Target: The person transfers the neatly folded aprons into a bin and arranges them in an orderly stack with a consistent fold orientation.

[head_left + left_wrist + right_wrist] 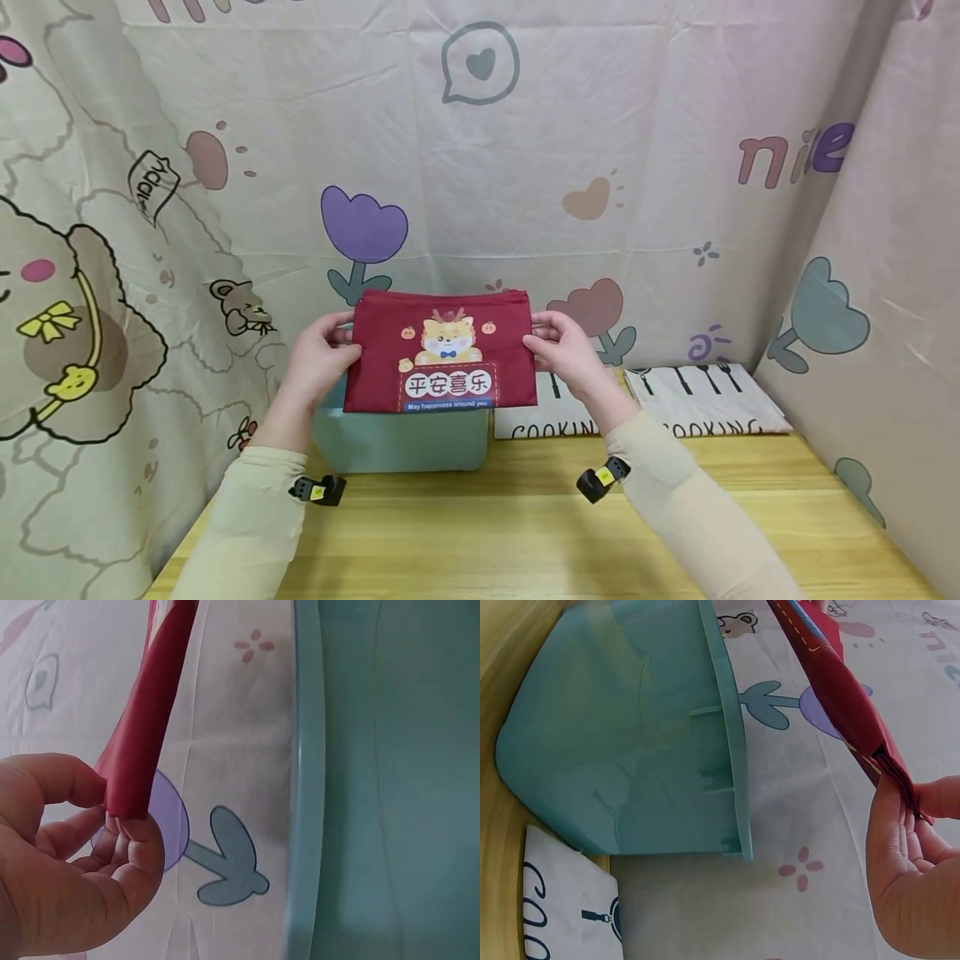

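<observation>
A red cloth bag (442,352) is held up flat above the green tub (401,437) on the wooden table (525,517), so the step in hand is judged to be displaying it. Its side edges are pinched by the left hand (321,357) and right hand (564,346); any lowering would call for an even release

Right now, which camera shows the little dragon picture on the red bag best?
The head view: the red bag faces it, so the whole dragon print shows. The left wrist view sees only the bag's edge. The right wrist view sees it edge-on too, with just a sliver of the print.
</observation>
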`<state>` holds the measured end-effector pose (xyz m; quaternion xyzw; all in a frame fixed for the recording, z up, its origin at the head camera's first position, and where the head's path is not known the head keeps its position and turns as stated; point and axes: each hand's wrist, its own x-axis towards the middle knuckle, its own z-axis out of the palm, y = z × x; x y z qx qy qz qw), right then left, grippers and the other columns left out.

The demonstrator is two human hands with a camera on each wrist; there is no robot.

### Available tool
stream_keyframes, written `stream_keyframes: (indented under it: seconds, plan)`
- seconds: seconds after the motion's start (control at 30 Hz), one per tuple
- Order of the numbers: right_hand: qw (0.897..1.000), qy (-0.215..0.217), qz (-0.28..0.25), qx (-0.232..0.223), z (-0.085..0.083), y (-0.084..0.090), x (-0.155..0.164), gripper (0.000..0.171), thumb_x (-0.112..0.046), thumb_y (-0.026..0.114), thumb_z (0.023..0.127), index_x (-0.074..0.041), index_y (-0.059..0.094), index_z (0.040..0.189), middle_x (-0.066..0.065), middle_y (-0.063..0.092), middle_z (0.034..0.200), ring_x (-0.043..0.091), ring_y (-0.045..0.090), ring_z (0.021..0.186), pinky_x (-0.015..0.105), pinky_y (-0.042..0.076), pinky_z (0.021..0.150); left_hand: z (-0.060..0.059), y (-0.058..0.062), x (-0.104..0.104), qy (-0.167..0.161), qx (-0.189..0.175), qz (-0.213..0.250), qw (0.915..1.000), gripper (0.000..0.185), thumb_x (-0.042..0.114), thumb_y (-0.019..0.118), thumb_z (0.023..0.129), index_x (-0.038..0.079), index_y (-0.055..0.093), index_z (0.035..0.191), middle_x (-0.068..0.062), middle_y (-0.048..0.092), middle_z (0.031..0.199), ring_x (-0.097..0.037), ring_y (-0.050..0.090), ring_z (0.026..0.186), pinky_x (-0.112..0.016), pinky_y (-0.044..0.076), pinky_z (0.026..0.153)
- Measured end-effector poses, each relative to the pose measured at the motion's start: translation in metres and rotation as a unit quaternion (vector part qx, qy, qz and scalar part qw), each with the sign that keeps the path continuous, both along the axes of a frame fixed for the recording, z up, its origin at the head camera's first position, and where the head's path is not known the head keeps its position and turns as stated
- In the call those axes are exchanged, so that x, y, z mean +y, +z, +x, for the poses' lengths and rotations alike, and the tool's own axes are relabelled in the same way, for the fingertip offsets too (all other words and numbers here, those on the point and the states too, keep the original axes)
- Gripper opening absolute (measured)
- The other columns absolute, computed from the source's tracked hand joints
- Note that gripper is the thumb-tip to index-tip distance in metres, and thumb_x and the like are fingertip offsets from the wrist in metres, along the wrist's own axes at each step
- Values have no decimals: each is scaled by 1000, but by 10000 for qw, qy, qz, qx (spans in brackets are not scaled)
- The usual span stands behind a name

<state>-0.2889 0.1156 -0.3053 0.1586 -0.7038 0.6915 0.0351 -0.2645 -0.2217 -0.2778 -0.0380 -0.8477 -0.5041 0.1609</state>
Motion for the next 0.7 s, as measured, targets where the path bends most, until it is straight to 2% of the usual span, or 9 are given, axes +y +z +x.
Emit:
stream_keyframes:
  seconds: [0.13, 0.5, 0.7]
  plan:
    - [10000, 0, 30, -66, -6, 2, -11, 36, 3, 56, 97, 10, 47, 131, 14, 57, 101, 15, 60, 83, 36, 59, 71, -2, 2, -9, 80, -34, -11, 10000, 56, -5, 56, 88, -3, 48, 143, -18, 55, 105, -18, 53, 85, -20, 50, 65]
    - [9997, -67, 24, -238, -16, 5, -35, 35, 3, 56, 97, 9, 49, 130, 16, 59, 100, 17, 59, 82, 34, 59, 69, -10, 7, -24, 339, -81, -411, 9985, 55, -4, 56, 88, -4, 49, 142, -23, 56, 110, -28, 54, 96, -17, 49, 67]
    - [9994, -127, 71, -315, -24, 2, -46, 34, 2, 56, 97, 9, 50, 130, 19, 61, 104, 17, 61, 82, 39, 59, 73, -15, 6, -32, 486, -211, -641, 9965, 54, -1, 57, 90, -3, 48, 143, -23, 56, 112, -30, 54, 98, -23, 50, 70]
